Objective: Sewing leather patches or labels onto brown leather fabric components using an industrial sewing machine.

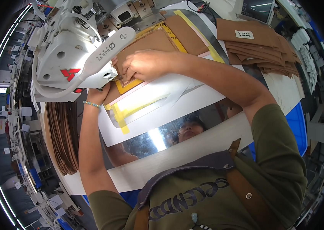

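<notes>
A white industrial sewing machine (66, 53) stands at the upper left, over a yellow template frame (177, 41) holding a brown panel (143, 45) on a larger taped board with brown material. My left hand (99, 93) reaches under the machine head at the board's left side, its fingers mostly hidden. My right hand (142, 64) rests on the panel just right of the machine head, fingers curled at the frame's inner edge; what they grip, if anything, is hidden. White sheet (123, 136) lies beneath the board.
Brown pieces with a white label lie piled (258, 51) at upper right, near a screen (254, 8). More brown pieces (60, 136) stand stacked at left. A shiny metal plate (156, 142) reflects a person near the front edge. A blue bin (296, 126) is at right.
</notes>
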A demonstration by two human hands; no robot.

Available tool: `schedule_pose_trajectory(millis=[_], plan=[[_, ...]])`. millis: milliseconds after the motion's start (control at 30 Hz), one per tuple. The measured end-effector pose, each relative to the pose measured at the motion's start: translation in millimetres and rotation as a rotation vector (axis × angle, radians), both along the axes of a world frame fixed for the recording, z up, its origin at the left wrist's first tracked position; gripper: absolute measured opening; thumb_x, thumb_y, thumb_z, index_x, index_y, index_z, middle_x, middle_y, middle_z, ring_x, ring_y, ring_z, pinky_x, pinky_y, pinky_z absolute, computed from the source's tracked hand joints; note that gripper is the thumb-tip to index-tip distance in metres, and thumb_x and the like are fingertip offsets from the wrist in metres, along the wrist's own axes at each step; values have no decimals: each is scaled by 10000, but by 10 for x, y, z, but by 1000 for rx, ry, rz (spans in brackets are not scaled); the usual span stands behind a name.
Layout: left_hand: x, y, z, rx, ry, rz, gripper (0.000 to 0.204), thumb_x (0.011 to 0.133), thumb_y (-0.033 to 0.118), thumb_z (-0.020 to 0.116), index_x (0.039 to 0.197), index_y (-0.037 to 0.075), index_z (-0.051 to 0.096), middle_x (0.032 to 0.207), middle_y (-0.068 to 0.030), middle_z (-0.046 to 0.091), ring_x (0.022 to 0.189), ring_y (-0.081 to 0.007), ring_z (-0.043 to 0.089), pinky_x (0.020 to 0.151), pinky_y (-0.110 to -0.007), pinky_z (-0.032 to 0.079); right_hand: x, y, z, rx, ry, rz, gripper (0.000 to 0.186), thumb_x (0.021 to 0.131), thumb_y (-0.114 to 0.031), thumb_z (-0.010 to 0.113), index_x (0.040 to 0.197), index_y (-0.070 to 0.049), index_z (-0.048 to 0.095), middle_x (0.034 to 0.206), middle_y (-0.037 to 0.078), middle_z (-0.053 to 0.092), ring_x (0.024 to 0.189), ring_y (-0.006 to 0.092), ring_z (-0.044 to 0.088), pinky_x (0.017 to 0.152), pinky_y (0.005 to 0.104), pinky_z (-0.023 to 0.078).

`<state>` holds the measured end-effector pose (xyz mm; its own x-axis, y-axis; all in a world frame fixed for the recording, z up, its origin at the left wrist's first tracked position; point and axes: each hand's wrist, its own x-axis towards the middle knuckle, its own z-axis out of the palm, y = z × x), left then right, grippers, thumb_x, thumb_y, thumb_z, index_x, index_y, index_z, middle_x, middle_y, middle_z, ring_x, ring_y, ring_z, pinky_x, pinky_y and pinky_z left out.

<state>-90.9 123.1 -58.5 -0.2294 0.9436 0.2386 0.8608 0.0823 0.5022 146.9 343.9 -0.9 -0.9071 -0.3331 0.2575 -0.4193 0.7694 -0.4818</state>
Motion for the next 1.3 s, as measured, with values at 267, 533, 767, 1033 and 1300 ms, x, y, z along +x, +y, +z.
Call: schedule_pose_trajectory(millis=[267,533,767,1033,1300], plan=[[186,-207,-24,62,-163,197,335,1038,38,613,1364,-22,665,1366,-190,721,1275,-329,672,1088,-410,494,-52,-18,-43,174,57,-236,294,950,-82,617,1174,-78,807,1381,79,703,1331,298,599,1131,452,491],[673,-481,299,131,-322,288,276,1039,71,636,1282,-44,702,1247,-180,732,1045,-326,714,956,-390,540,51,-56,-39,124,0,-145,299,942,-56,624,1194,-72,785,1429,89,687,1325,317,595,1145,453,487],[1020,-733,572,33,84,141,224,1029,78,645,1210,26,765,1309,-173,706,1219,-334,653,1053,-410,505,118,-115,-43,75,-4,-70,275,918,-35,648,1156,-60,785,1407,78,699,1276,320,612,1100,446,523],[1456,-607,723,36,33,80,240,1032,53,639,1228,6,769,1424,-149,697,1366,-349,616,1144,-439,476,428,-139,162,113,39,21,215,949,-63,670,1136,-57,776,1317,66,733,1213,294,642,1066,429,520],[1664,-458,711,-56,168,-87,431,1016,61,659,1448,68,662,1602,-120,579,1483,-363,524,1213,-486,410,1344,233,289,594,20,-314,330,986,-106,675,1307,-43,721,1393,94,710,1283,260,635,1038,420,519]])
